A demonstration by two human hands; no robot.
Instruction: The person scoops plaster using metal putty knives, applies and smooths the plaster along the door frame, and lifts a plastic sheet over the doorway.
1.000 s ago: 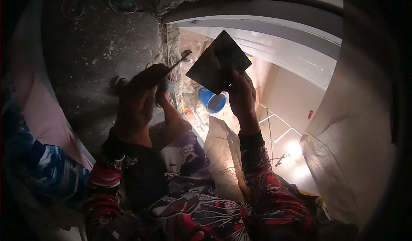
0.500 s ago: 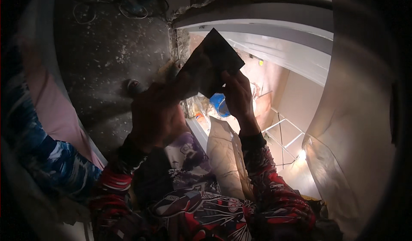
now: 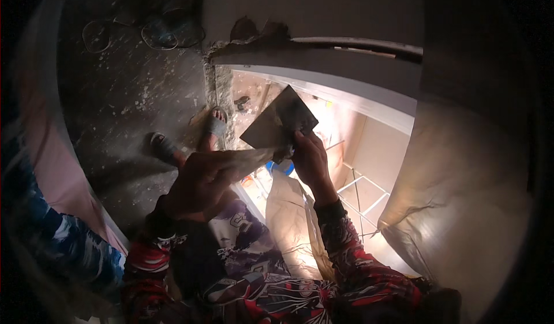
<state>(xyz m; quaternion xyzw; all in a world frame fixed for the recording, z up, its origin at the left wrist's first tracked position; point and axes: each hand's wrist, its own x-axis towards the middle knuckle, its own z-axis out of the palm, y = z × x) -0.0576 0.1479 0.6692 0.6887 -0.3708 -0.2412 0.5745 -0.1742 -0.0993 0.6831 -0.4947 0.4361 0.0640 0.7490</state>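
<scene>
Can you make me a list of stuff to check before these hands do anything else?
1. Right hand holding the dark square plate: ok, thumb on top.
2. Left hand holding the flat tool: ok, though the tool is blurred.
3. Tool touching the plate: cannot tell; they meet in a blur near the plate's lower corner.
4. Sandals on both feet: ok.
5. Blue bucket easy to see into: not ok, mostly hidden behind the hands and things.
</scene>
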